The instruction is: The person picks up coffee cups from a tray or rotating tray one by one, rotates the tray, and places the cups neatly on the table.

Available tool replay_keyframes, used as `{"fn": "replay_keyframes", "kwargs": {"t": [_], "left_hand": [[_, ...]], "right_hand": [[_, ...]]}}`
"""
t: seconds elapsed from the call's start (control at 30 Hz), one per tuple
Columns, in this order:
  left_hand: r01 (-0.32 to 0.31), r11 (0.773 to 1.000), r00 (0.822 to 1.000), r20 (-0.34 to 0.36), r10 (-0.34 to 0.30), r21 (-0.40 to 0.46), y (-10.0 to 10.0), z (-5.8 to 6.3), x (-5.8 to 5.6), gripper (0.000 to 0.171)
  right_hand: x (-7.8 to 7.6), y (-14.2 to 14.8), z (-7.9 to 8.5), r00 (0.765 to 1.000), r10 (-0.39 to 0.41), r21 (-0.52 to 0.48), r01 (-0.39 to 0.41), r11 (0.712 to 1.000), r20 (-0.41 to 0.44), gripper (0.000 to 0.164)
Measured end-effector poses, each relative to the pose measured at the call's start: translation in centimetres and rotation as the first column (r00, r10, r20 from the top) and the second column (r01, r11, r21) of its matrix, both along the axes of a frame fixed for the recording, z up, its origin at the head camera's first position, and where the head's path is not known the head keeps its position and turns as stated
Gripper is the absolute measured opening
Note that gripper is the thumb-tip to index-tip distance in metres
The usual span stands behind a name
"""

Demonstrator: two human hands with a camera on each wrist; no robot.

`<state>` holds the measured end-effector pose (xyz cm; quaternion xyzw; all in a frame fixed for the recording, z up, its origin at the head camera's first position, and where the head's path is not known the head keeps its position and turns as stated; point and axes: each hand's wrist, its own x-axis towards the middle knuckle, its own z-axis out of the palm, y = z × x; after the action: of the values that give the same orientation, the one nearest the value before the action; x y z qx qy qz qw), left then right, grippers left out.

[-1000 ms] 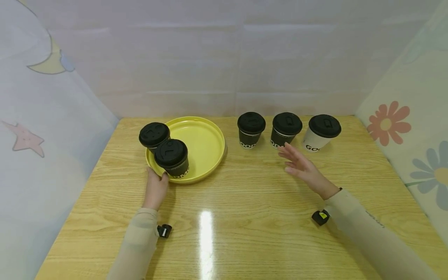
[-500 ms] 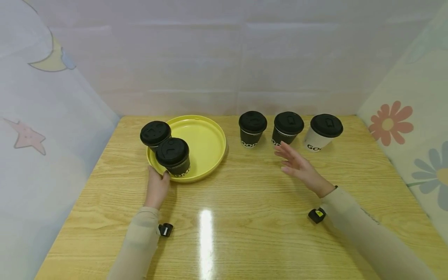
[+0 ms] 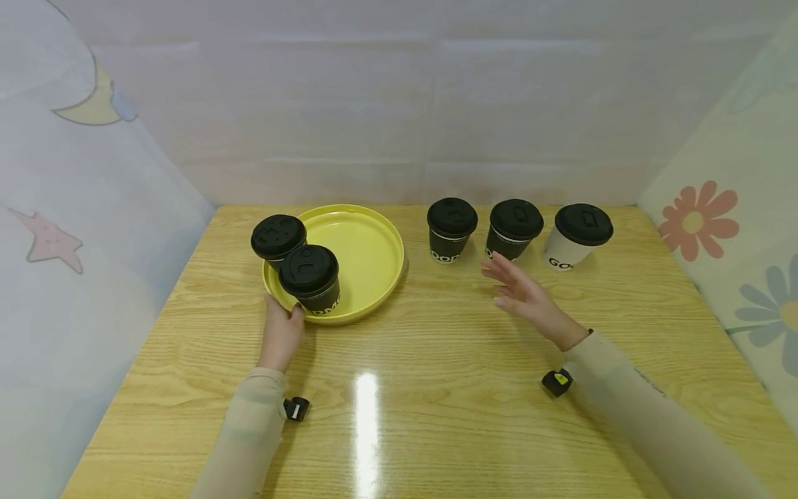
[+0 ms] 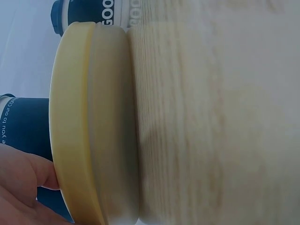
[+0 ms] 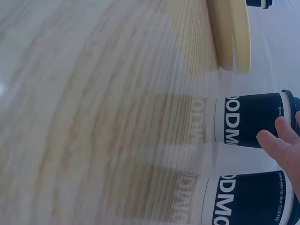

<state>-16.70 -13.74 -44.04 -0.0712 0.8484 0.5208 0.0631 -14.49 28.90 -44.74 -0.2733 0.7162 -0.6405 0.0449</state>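
A round yellow tray (image 3: 368, 270) lies on the table at the left. Two dark lidded coffee cups, a rear cup (image 3: 277, 237) and a front cup (image 3: 309, 277), stand at its left side. My left hand (image 3: 282, 336) holds the tray's front-left rim, its thumb against the edge in the left wrist view; its other fingers are mostly hidden. To the right stand a dark cup (image 3: 450, 229), another dark cup (image 3: 512, 229) and a white cup (image 3: 573, 235), all with black lids. My right hand (image 3: 526, 301) hovers in front of the middle one, fingers extended, holding nothing.
The wooden table (image 3: 424, 388) reflects a bright strip of light near its front. A pale backdrop (image 3: 312, 111) stands behind the cups, with printed cloth panels on both sides. Each wrist bears a small black camera.
My right hand has drifted slightly left, away from the white cup. The left hand stays at the tray rim, and the cups stand as before; the head view has shifted a little.
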Motion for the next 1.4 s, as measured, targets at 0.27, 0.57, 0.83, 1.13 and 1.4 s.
{"fn": "replay_keyframes", "kwargs": {"t": [0.27,0.57,0.83,1.13,1.4], "left_hand": [[-0.005,1.0,1.0,-0.014,0.005,0.0,0.0,-0.1,0.0,0.074],[-0.008,1.0,1.0,-0.023,0.008,0.002,0.0,-0.1,0.2,0.074],[-0.015,1.0,1.0,-0.001,0.015,0.001,0.1,0.0,0.2,0.074],[-0.013,1.0,1.0,-0.027,0.014,0.023,0.2,0.0,0.2,0.074],[-0.013,0.999,0.999,-0.039,0.014,0.037,0.2,-0.3,0.0,0.074]], "right_hand": [[-0.4,-0.8,0.2,1.0,-0.003,0.026,0.002,1.0,0.016,0.07],[-0.8,-1.8,0.1,1.0,0.024,0.009,-0.024,1.0,-0.007,0.07],[-1.2,-3.1,0.4,0.999,0.048,-0.04,-0.048,0.998,0.004,0.072],[-1.4,-4.1,0.8,0.999,0.036,0.002,-0.036,0.999,0.014,0.072],[-1.7,-5.3,1.1,0.999,0.046,-0.008,-0.046,0.999,0.02,0.076]]}}
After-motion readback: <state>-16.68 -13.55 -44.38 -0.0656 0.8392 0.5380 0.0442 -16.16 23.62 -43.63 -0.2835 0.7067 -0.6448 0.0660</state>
